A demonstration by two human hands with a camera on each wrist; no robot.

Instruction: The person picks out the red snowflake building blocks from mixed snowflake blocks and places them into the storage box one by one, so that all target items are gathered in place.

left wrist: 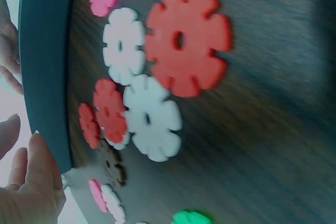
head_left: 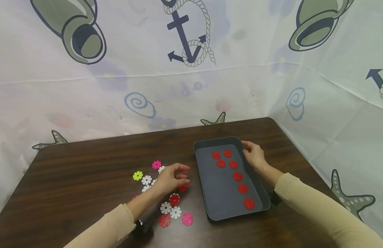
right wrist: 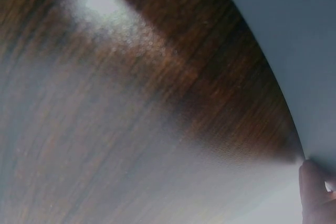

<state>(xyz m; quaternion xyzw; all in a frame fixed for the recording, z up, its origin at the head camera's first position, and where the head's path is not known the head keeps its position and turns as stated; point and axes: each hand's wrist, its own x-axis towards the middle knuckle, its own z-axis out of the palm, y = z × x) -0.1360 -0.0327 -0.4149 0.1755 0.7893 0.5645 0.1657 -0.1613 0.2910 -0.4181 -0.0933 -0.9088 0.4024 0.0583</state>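
My left hand (head_left: 171,178) is above the table beside the tray's left side, fingers loosely bent and apart from the thumb, with nothing between them. Just under its fingertips lies a red notched disc (head_left: 183,188), partly hidden by the hand. My right hand (head_left: 254,155) holds the dark grey rectangular tray (head_left: 215,193) at its right rim near the far corner; the right wrist view shows fingertips (right wrist: 313,182) at the rim. Inside the tray lie several red flower-shaped discs (head_left: 237,176), most of them in a line along the right side.
Loose discs lie left of the tray: white discs (head_left: 165,207), a yellow-green disc (head_left: 137,175), pink discs (head_left: 187,219) and red discs (head_left: 164,220). In the left wrist view a green disc (left wrist: 192,217) also shows. A printed curtain (head_left: 179,93) hangs behind the dark wooden table (head_left: 76,179).
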